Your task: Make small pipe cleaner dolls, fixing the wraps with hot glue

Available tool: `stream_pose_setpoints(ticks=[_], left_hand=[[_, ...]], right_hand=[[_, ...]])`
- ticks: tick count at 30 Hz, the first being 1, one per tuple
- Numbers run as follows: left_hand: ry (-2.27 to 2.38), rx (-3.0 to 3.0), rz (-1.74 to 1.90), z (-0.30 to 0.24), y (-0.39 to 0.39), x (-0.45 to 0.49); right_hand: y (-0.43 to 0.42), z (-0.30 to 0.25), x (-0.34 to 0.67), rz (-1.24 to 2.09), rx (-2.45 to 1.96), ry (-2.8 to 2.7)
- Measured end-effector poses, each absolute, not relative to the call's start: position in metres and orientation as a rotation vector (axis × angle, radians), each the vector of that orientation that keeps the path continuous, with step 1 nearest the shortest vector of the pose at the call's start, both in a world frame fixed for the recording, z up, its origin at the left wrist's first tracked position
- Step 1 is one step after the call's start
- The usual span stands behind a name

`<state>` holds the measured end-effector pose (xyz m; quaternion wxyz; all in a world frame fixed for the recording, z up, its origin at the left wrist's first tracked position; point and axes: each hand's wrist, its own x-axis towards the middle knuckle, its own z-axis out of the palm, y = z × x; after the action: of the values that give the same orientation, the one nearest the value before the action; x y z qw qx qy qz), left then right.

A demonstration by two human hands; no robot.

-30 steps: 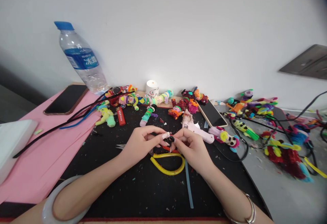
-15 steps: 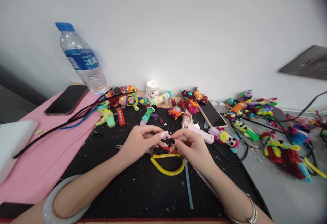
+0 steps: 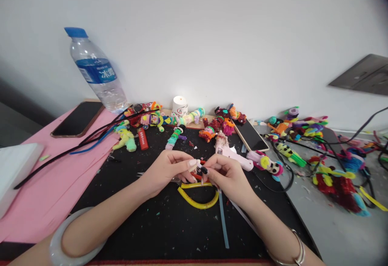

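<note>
My left hand (image 3: 174, 167) and my right hand (image 3: 226, 173) meet over the black mat (image 3: 145, 225), fingertips pinched together. Between them is a small whitish piece (image 3: 198, 164), mostly covered by the fingers, so I cannot make out its kind. Beneath the hands lie scissors with yellow handles (image 3: 198, 206), their blades partly hidden by my left hand. A pink hot glue gun (image 3: 235, 155) rests just beyond my right hand. A translucent glue stick (image 3: 224, 221) lies on the mat below that hand.
Several colourful pipe-cleaner figures (image 3: 174, 136) line the mat's back, with more (image 3: 333, 177) at the right. A water bottle (image 3: 97, 72) leans on the wall. Two phones (image 3: 77, 118), a red lighter (image 3: 143, 138), a paper cup (image 3: 180, 105) and black cables (image 3: 286, 189) lie around.
Both hands stay together over the scissors. The fingers have shifted slightly around the small whitish piece; the things on the table have not moved.
</note>
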<state>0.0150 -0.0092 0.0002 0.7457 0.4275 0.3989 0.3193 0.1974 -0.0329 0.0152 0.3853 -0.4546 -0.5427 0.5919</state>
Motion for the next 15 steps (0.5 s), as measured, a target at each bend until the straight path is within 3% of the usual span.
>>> stream_pose_setpoints(ticks=[15], left_hand=[[0.777,0.788,0.551,0.0022,-0.0075,0.0134]], right_hand=[[-0.0317,0.0119,0.2005,1.520,-1.156,-1.451]])
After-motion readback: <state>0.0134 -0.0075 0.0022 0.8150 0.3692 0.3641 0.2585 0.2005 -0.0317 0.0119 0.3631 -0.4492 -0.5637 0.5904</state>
